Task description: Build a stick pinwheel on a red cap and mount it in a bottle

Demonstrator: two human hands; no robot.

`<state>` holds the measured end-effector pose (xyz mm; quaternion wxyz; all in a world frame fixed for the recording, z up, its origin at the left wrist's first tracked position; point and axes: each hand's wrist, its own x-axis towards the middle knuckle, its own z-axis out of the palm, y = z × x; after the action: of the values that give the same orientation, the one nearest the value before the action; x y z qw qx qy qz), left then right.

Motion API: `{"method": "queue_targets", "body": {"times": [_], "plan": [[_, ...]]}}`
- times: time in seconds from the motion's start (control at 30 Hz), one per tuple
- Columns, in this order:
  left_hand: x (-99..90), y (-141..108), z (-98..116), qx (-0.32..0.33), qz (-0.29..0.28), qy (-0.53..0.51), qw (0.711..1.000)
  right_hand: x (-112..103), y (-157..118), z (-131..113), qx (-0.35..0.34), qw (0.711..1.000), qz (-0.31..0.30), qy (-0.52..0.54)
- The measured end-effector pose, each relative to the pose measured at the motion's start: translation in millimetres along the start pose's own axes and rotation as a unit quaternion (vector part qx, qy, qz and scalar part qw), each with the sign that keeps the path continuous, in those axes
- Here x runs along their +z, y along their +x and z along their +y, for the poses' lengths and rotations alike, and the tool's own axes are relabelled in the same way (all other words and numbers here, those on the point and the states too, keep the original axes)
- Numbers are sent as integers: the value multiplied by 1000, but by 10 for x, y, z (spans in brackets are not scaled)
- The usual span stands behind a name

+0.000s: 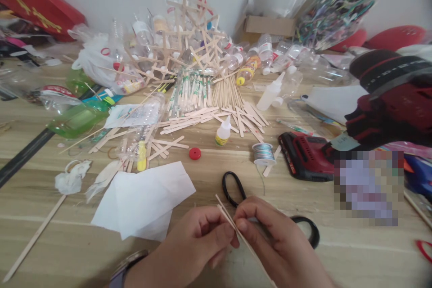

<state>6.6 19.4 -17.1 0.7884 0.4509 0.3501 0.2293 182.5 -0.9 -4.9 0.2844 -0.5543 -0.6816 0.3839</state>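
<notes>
Thin wooden sticks [249, 248] lie together between my two hands, running from the middle down to the lower right. My left hand [205, 234] pinches them near their upper end. Close beside it, my right hand [270, 229] is closed on the same sticks with thumb and forefinger. Black-handled scissors [233, 189] lie on the table just beyond and under my right hand, partly hidden by it. A folded white paper [141, 198] rests left of my left hand. Past my hands are a red disc [195, 153] and a spool of thin wire [264, 154].
Small glue bottle [223, 132], larger white bottle [270, 93] and loose craft sticks [202, 117] lie mid-table. Plastic bottles crowd the back. A red and black power tool [310, 155] stands right; a green bottle [79, 119] and a stick with white tissue [35, 238] lie left.
</notes>
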Motion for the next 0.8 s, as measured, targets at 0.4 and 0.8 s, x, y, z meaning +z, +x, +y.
{"method": "queue_targets", "body": {"times": [0.4, 0.8], "plan": [[10, -9, -7, -6, 10, -30, 999, -5, 32, 10, -34, 988, 6, 152], [8, -51, 104, 2, -8, 20, 1000, -32, 54, 12, 30, 957, -25, 288]]}}
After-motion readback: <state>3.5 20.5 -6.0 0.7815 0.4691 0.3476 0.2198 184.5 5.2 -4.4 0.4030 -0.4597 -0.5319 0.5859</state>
